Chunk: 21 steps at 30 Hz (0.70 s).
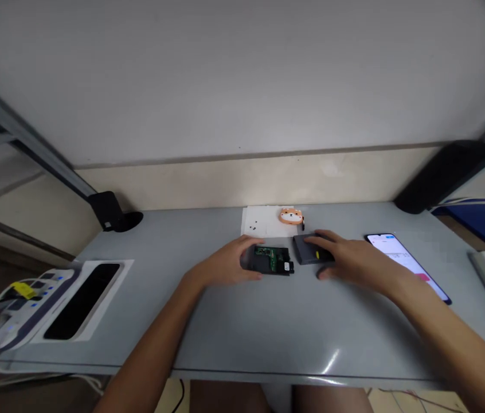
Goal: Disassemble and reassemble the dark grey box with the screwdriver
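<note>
While the left hand (227,264) curves its fingers around the left end of the circuit board (272,260), the right hand (349,258) lays its fingers over the dark case (304,251) just beside it; I cannot tell whether either grips. Both things lie on the tabletop (242,332), near white paper (266,225) bearing small dark bits (254,228) and an orange pouch (290,216). A lit phone (406,263) lies to the right.

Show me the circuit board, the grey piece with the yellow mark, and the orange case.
Circuit board (273,259): head view, green middle.
Grey piece (306,254): head view, uncovered left part.
Orange case (290,216): head view, front middle.
</note>
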### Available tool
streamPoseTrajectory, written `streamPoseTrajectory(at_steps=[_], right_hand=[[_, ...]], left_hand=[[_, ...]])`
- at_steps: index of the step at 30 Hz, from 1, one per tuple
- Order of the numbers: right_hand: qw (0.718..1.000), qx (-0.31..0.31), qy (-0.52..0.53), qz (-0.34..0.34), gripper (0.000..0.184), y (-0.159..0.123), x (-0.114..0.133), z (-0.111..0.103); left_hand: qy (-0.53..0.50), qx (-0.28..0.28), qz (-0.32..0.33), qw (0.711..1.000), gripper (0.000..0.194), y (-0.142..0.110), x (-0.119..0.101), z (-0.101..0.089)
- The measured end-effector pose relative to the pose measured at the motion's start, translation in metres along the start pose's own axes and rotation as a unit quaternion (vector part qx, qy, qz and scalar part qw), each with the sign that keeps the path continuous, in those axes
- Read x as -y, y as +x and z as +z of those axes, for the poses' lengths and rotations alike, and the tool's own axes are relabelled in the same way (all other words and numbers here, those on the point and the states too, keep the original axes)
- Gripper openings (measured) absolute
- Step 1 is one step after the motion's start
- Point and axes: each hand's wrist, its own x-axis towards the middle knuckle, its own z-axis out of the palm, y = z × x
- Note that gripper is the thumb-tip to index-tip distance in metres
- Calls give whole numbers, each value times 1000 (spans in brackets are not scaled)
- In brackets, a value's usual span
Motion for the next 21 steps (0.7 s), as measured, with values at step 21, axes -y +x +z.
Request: streamPoseTrajectory(at_steps=[21], right_hand=[[996,-26,-17,-88,50,0,40,22]], left_hand=[[15,-32,-13,999,84,9,-10,22]])
